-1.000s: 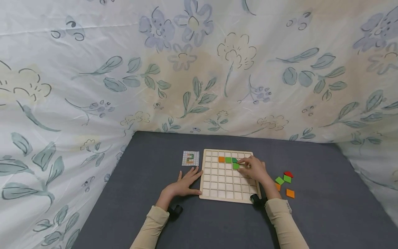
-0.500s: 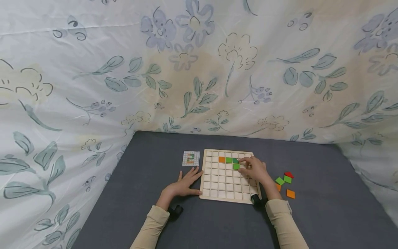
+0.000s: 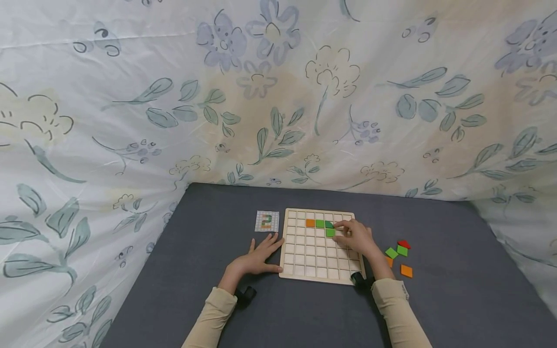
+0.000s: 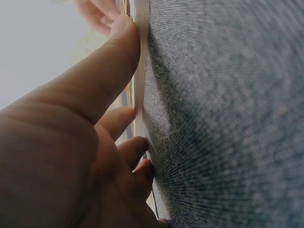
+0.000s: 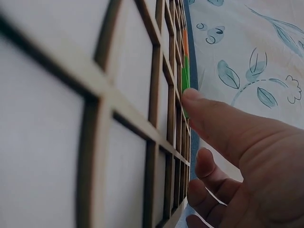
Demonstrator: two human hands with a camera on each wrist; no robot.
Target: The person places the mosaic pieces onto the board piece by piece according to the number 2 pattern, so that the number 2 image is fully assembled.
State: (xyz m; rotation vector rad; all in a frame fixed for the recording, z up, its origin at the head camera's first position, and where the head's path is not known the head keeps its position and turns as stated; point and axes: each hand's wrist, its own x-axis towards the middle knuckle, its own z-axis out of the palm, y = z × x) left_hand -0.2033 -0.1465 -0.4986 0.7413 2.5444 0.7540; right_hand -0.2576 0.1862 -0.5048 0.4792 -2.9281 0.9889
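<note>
A wooden grid board (image 3: 300, 255) lies on the dark table. In its upper rows sit an orange square tile (image 3: 310, 223), a green square tile (image 3: 319, 224), a dark green tile (image 3: 329, 224) with a rounded corner, and a lower green tile (image 3: 330, 233). My right hand (image 3: 358, 236) has its thumb and index finger at the lower green tile, seemingly pinching it; in the right wrist view the thumb (image 5: 213, 116) touches green. My left hand (image 3: 256, 256) lies spread at the board's left edge. In the left wrist view its thumb (image 4: 107, 66) and fingers touch that edge.
A small pattern card (image 3: 267, 221) lies left of the board. Right of it are loose tiles: a red one (image 3: 403, 243), green ones (image 3: 391, 253), and orange ones (image 3: 406, 270), one partly hidden by the right forearm. A floral cloth (image 3: 278, 96) hangs behind the table.
</note>
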